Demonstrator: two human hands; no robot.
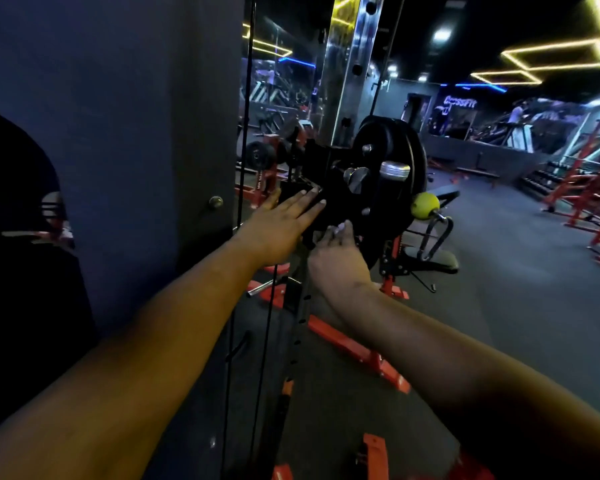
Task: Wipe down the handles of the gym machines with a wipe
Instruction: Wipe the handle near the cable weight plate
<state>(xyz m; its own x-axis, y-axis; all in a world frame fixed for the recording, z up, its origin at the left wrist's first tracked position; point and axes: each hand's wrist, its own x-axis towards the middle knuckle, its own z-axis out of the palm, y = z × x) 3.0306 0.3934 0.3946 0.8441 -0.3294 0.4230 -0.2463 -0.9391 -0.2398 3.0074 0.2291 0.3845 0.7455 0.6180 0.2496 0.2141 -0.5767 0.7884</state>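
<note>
Flat and wide, your left hand (pixel 284 223) presses straight fingers against the black pulley carriage (pixel 329 174) on the cable machine's upright. Your right hand (pixel 338 258) reaches in just below, fingers curled at the carriage's underside; whether its grip holds a wipe cannot be told. Black weight plates (pixel 388 140) hang behind.

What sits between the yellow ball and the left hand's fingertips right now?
In the head view, between the yellow ball and the left hand lies the black pulley carriage with its knob, and the black weight plates behind it.
</note>
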